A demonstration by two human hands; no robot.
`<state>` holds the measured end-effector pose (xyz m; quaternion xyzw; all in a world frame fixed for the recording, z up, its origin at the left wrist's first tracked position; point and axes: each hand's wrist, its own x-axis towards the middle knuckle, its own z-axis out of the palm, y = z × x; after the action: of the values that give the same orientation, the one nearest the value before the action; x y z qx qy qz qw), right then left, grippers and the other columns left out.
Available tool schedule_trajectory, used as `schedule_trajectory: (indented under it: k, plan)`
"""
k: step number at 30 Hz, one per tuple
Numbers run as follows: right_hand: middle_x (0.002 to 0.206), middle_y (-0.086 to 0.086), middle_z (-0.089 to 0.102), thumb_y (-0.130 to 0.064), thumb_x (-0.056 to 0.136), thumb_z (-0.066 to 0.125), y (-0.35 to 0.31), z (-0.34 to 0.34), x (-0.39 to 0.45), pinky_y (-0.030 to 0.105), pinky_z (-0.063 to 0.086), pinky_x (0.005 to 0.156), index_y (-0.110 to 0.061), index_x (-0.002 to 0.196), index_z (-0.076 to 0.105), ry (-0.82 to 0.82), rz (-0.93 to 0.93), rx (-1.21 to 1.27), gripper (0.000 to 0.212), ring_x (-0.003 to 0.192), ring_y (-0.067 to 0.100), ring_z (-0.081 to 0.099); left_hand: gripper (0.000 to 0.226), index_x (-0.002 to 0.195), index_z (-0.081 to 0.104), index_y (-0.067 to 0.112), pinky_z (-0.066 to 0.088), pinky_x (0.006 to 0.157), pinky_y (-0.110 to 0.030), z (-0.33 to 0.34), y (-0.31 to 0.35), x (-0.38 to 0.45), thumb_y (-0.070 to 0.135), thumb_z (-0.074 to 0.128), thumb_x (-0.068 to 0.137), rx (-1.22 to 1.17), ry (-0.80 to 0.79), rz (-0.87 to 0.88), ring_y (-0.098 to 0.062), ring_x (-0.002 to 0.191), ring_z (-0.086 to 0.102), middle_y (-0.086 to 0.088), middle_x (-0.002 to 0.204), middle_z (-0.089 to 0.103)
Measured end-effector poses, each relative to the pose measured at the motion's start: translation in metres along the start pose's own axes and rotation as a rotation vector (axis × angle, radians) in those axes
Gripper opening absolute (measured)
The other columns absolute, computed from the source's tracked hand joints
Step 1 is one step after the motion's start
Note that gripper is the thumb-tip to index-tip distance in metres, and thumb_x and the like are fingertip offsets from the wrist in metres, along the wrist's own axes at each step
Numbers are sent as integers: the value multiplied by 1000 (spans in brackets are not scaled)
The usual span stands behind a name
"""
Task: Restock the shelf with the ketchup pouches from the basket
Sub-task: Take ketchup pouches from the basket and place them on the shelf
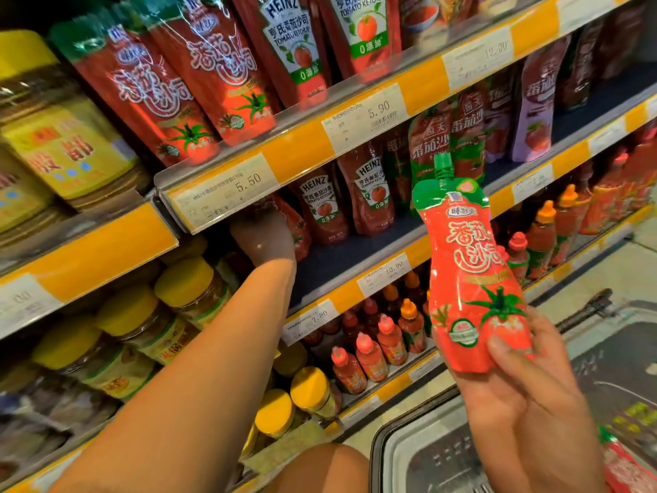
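A person's right hand (512, 378) is holding a red ketchup pouch (469, 275) upright, its grip wrapping the bottom end with the thumb pressing the front, so the pouch's long axis is running up from the hand to the green cap at the top. The pouch is hanging in open air in front of the shelf (355, 257), to the right of the gap it seems meant for. The left hand (265, 240) is reaching deep into that middle shelf, under the yellow price strip (227, 193), its fingers resting on a pouch lying at the back; whether they are gripping it cannot be told. Standing Heinz pouches (321, 204) are bordering the gap on its right. The basket (419, 453) is sitting low, just beneath the right hand.
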<state>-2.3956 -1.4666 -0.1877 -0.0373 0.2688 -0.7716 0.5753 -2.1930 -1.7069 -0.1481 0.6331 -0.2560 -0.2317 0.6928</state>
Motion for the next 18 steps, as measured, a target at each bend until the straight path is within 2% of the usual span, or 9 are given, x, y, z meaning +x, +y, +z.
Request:
schedule_trajectory:
  k: [2,6,8,10,13,16,18]
  plan:
    - [127,21,71,6,78,53,6,-4,0,56,59,91,-9,147,50,-31,27,-16,71,112,34,73,57,149,49,9,41,118,-47,-4,-1,1,8,63,93,11,-4,61,-31,138,51,-13,148,55]
    - [125,23,69,10,76,51,5,-2,1,60,54,96,-8,144,50,-82,68,-74,70,109,35,72,63,153,46,12,35,121,-50,-8,-3,0,7,61,92,64,-58,109,-30,143,47,-12,154,51]
    - [124,23,70,12,76,50,8,-4,2,57,59,93,-9,144,50,-102,75,-70,71,105,32,74,64,155,42,11,33,122,-45,-8,-2,-4,4,57,92,62,-90,85,-31,144,45,-12,155,48]
    - [121,21,72,13,75,49,10,-3,2,48,64,83,-11,143,51,-114,101,-78,72,103,30,76,60,154,40,7,32,117,-34,-7,-1,-6,2,52,95,88,-109,53,-30,142,45,-15,154,48]
    - [127,24,71,12,75,49,12,0,1,49,63,83,-12,143,52,-132,103,-76,72,106,32,76,60,156,37,6,31,122,-40,-8,2,-12,4,51,98,215,-112,82,-33,146,41,-17,158,44]
    - [128,21,71,13,77,48,13,-5,1,48,64,79,-16,144,55,-162,106,-66,73,107,33,76,60,159,32,4,28,122,-39,-13,4,-19,6,48,101,366,-129,116,-35,150,37,-19,162,39]
    - [131,20,70,14,78,48,12,-7,1,47,63,81,-17,146,55,-177,112,-71,75,110,33,75,60,160,32,9,33,120,-43,-18,3,-21,14,50,102,473,-129,64,-37,147,40,-17,161,40]
